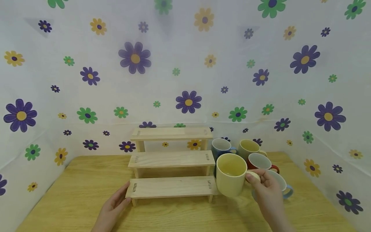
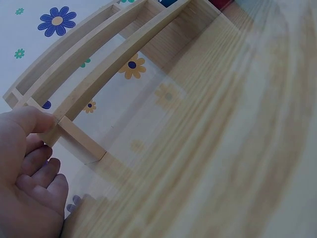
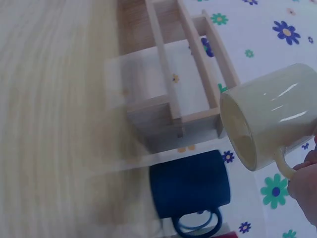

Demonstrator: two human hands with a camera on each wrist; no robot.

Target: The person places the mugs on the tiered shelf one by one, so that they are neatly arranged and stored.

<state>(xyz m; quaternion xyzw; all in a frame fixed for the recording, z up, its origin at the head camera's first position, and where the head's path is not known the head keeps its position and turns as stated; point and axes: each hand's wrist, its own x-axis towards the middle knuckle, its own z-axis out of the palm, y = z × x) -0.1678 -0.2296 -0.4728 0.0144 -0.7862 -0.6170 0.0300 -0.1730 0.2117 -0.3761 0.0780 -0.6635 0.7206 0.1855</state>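
So the left hand (image 1: pixel 113 206) pinches the wooden rack (image 1: pixel 174 187) at its front left end, probably just steadying it. The right hand (image 1: pixel 267 190) has the cream mug (image 1: pixel 230 183) by its handle, likely for easy steering, right beside the rack, near the other mugs (image 1: pixel 249 146).
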